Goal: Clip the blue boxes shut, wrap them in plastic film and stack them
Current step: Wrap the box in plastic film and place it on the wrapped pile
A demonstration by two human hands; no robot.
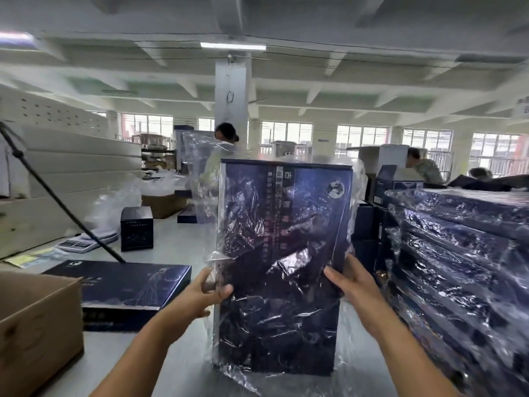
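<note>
White beamed ceiling, central pillar, strip light, far window row

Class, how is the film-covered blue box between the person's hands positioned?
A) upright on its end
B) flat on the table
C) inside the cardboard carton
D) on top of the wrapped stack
A: the blue box stands upright, gripped at its sides by the left hand and right hand.

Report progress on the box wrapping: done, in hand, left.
Done: a stack of film-wrapped boxes on the right. In hand: left hand and right hand grip an upright box in loose film, not yet stacked. Left: the bare blue box lying flat at left.
</note>
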